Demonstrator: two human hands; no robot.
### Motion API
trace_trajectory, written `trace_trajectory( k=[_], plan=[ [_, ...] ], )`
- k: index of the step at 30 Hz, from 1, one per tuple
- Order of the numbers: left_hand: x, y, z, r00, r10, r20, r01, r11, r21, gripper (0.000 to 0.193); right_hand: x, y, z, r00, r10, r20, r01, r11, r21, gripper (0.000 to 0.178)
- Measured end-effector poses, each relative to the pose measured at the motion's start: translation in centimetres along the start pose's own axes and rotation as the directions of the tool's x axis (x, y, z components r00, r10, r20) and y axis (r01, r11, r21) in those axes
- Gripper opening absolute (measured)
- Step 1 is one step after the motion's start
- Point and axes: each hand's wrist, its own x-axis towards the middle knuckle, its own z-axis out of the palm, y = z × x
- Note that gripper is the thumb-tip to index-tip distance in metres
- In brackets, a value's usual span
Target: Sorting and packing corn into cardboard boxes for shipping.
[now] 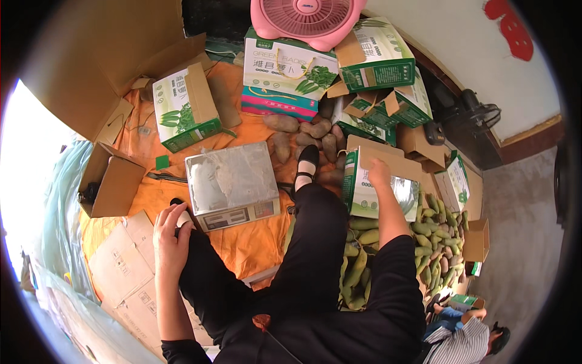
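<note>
My right hand (380, 174) has its fingers bent over the upper edge of a white and green carton (379, 200) on my right. The carton's brown flap (388, 159) stands up beyond the hand. My left hand (173, 239) rests by my left knee, its fingers loosely bent and apart. In front of me, between my legs and the boxes, sits a scale (233, 182) with a plastic-wrapped top and a panel on its near side. Green radishes (357, 267) lie beside my right thigh, with more heaped in a pile (439, 233) past the carton.
Several brownish roots (309, 130) lie on the orange sheet (242, 249). Ahead stand more cartons (185, 109) and a pink fan (308, 24). Flattened cardboard (124, 261) is at left. A person in a striped shirt (464, 340) sits at lower right.
</note>
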Motion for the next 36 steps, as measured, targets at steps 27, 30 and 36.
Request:
trace_trajectory(
  k=[27,30,36],
  plan=[
    [2.3,0.1,0.8,0.98,0.088,-0.179,-0.033,0.957,0.288,0.026,0.2,9.2,-4.9,0.829,-0.084,0.554,0.243,0.945,-0.22,0.044],
    [2.3,-0.6,0.9,0.97,0.118,-0.215,-0.056,0.959,0.277,0.027,-5.7,9.2,-5.5,0.793,-0.207,0.573,0.371,0.911,-0.183,0.033],
    [2.1,-0.4,1.0,0.974,0.126,-0.189,-0.075,0.964,0.255,0.026,-13.0,5.9,-11.7,0.913,-0.205,0.352,0.3,0.923,-0.24,0.025]
  ],
)
